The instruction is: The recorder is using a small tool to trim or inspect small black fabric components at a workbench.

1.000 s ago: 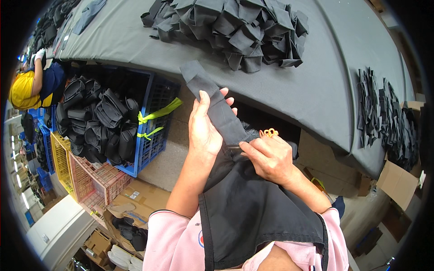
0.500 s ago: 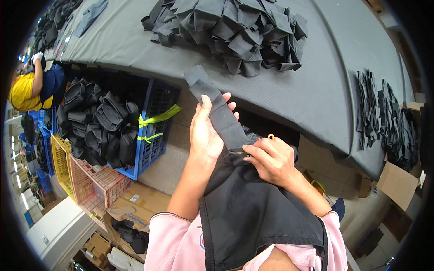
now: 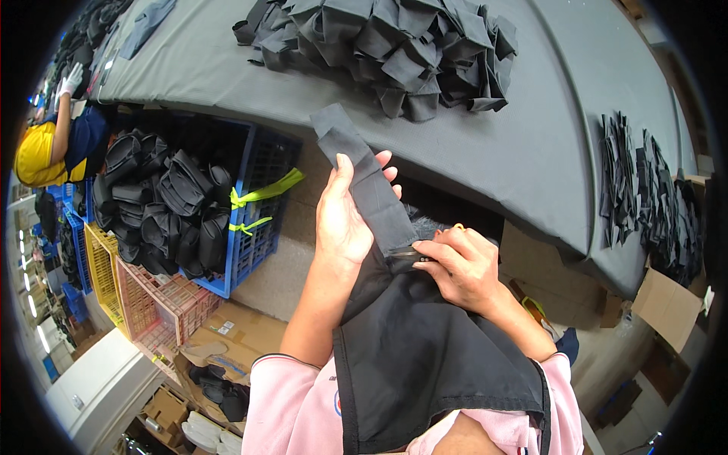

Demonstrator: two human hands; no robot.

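My left hand (image 3: 347, 220) is closed round a dark grey fabric strip (image 3: 371, 189), its thumb on the face and fingers behind the far edge. The strip slants down toward my right hand (image 3: 464, 265). That hand is closed round small thread snips (image 3: 408, 253), whose metal blades lie at the strip's lower end. My palm and fingers hide most of the snips' handle. A yellow ring-shaped piece shows above the knuckles; I cannot tell if it belongs to the snips. Below both hands hangs my black apron (image 3: 432, 341).
A grey-covered table (image 3: 531, 167) carries a heap of dark fabric pieces (image 3: 394, 53) and stacked strips (image 3: 618, 182). At left stands a blue crate (image 3: 246, 235) of black pouches (image 3: 182, 182). Beside it are a pink crate (image 3: 163, 307) and a co-worker in yellow (image 3: 42, 155). A cardboard box (image 3: 667, 303) stands at right.
The snips' blades have shifted slightly at the strip's lower end, and my right hand has moved a little right. The co-worker's gloved hand has risen and spread its fingers.
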